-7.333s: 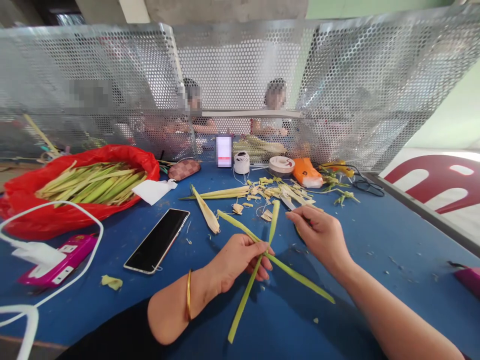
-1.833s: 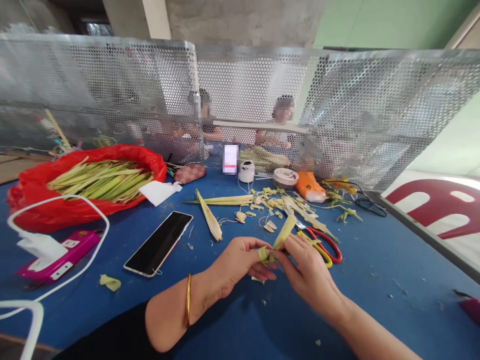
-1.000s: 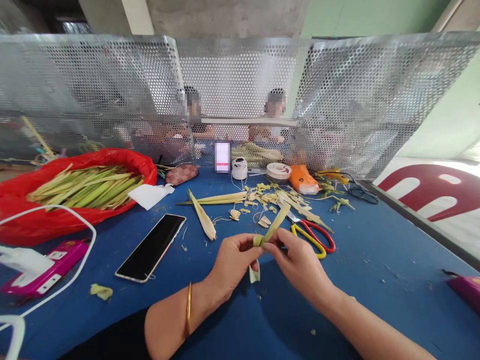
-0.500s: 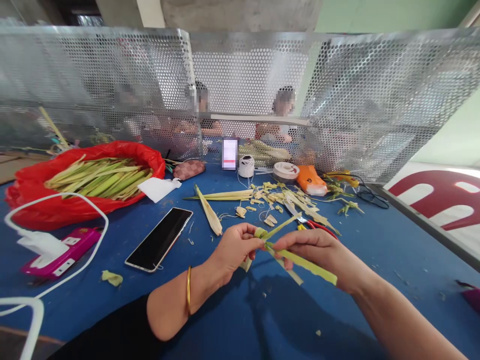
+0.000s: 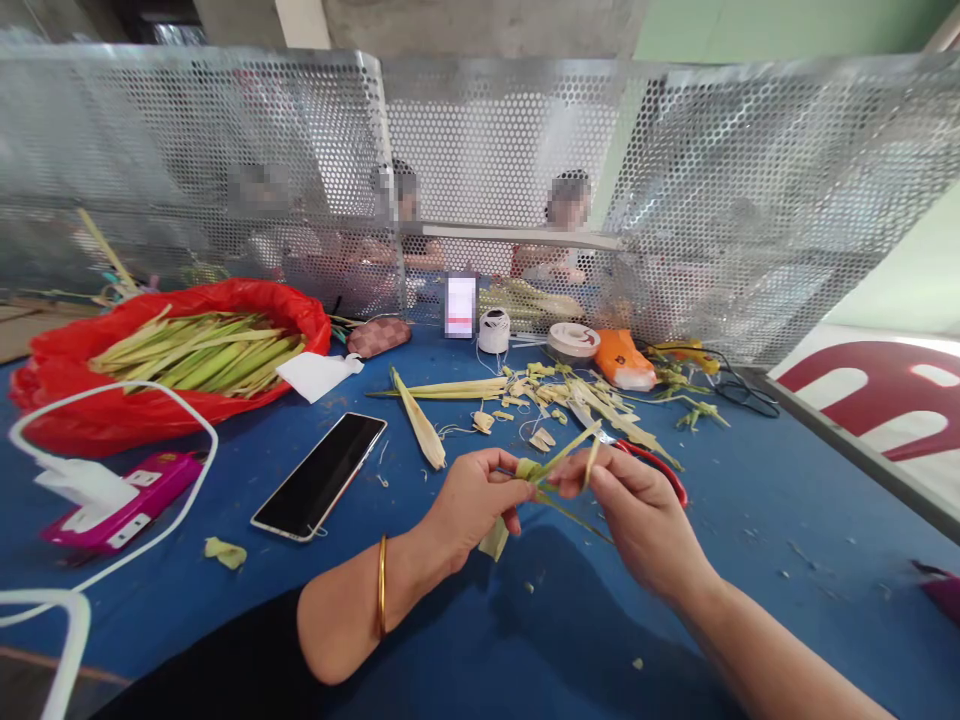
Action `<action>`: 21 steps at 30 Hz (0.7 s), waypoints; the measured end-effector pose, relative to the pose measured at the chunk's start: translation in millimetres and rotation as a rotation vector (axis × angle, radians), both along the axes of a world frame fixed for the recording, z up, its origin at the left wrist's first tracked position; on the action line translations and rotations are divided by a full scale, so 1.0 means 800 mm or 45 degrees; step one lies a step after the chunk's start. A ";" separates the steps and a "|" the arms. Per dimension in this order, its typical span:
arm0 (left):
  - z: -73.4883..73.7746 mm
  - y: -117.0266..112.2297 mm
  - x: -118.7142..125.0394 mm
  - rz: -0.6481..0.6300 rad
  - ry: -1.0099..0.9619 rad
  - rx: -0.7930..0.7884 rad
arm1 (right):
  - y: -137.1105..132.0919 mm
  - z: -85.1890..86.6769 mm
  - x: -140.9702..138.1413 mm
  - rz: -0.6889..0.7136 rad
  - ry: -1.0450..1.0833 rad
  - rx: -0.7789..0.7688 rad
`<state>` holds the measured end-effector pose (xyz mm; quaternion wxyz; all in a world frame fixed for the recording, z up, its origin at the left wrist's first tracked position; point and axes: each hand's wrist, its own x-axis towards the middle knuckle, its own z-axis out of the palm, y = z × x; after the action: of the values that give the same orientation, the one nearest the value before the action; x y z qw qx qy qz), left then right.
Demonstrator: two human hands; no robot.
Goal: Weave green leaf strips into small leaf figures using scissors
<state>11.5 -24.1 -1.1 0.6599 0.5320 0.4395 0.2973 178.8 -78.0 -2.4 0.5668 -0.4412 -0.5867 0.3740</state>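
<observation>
My left hand (image 5: 480, 505), with a gold bangle on the wrist, pinches a small bundle of folded green leaf strips (image 5: 527, 468) above the blue table. A pale leaf end (image 5: 494, 540) hangs below its fingers. My right hand (image 5: 637, 505) is closed on one leaf strip (image 5: 592, 462), which stands up between thumb and fingers just right of the bundle. Other strips stick out between the two hands. Behind my right hand lie red-handled scissors (image 5: 652, 462), partly hidden. Cut leaf scraps (image 5: 541, 439) and a long husk leaf (image 5: 418, 420) lie beyond my hands.
At the left are a red bag (image 5: 67, 400) of leaves, a magenta power strip (image 5: 150, 500) with a white cable and a phone (image 5: 321, 478). Thread spool (image 5: 493, 332), tape roll (image 5: 574, 341) and orange packet (image 5: 624, 358) stand before a perforated metal screen (image 5: 495, 130); people sit behind it.
My right hand has turned and drawn the leaf strip upward; it pointed down to the right before. My left hand keeps its pinch on the bundle, almost in place.
</observation>
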 end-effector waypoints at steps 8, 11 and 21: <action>-0.006 0.003 0.001 0.097 0.049 0.103 | -0.002 0.001 -0.004 -0.330 -0.521 -0.106; -0.005 0.004 0.001 0.128 0.056 0.128 | -0.004 0.004 -0.006 -0.331 -0.731 -0.067; -0.005 -0.001 0.004 0.153 0.081 0.106 | -0.005 0.001 -0.006 -0.362 -0.945 0.056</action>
<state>14.5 -24.5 -5.4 0.6040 0.5407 0.4787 0.3372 173.6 -82.3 -1.6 0.3717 -0.6110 -0.6925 0.0944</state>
